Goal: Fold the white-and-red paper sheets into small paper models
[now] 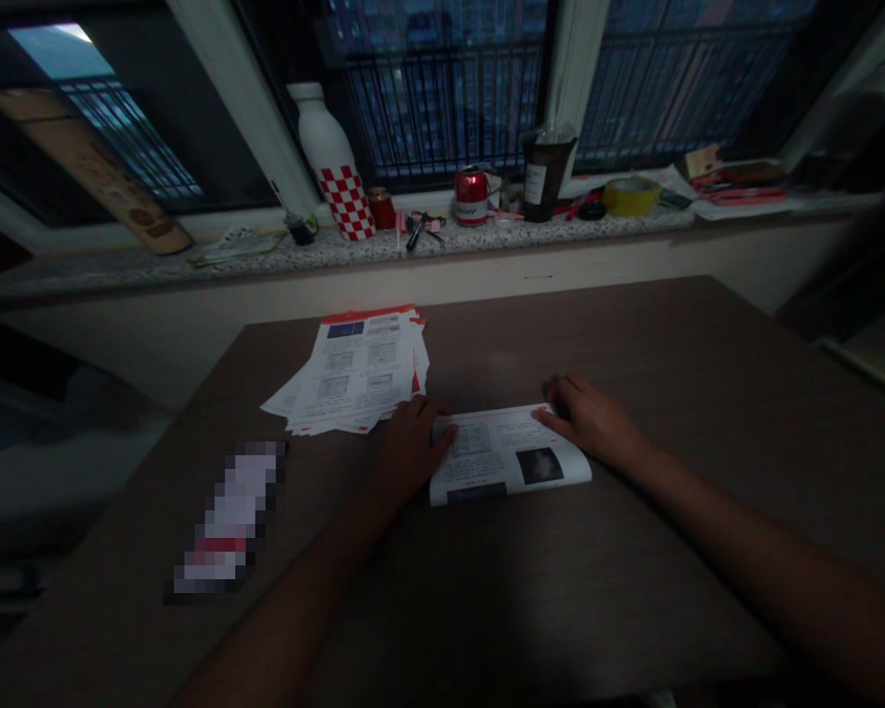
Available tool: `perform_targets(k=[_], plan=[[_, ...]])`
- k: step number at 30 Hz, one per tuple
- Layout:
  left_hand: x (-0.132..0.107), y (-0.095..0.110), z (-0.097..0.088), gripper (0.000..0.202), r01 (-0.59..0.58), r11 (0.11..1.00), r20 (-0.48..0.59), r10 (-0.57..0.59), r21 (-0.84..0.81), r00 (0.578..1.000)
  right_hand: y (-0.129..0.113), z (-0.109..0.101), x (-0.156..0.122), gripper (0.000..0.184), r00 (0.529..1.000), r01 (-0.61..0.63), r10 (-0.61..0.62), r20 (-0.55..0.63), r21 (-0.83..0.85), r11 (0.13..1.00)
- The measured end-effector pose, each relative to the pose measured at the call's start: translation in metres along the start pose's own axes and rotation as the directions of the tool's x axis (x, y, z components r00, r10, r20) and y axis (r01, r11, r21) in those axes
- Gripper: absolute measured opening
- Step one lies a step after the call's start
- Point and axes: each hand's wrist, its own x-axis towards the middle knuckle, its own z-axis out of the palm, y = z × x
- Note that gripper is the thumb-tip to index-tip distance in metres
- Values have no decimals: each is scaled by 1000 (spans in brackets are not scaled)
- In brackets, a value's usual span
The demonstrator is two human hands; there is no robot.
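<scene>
A folded printed leaflet (pixel 507 457) lies on the dark wooden table (pixel 634 551) in front of me. My left hand (pixel 408 447) rests flat on its left end, fingers stretched over the paper edge. My right hand (pixel 588 418) presses down on its upper right corner, fingers lying flat. Neither hand grips anything. A fanned stack of similar leaflets (pixel 354 372) with orange edges lies just beyond my left hand.
A blurred-out strip (pixel 228 519) lies at the table's left. The stone windowsill behind holds a red-and-white checked bottle (pixel 333 177), a red can (pixel 471 196), a dark cup (pixel 544 172), a yellow tape roll (pixel 630 196), pens and papers.
</scene>
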Motion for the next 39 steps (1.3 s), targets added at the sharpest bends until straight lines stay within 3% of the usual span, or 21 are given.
perform_targets(k=[22,39], plan=[[-1,-1,3,9,-27,999,-23,27,26,999,2,3,0,27,1000,4,-3,-17,25,1000],[0,1,1,11,31,1000,-10,-31,-5,999,3,2,1,25,1000,-7,7,-3,61,998]])
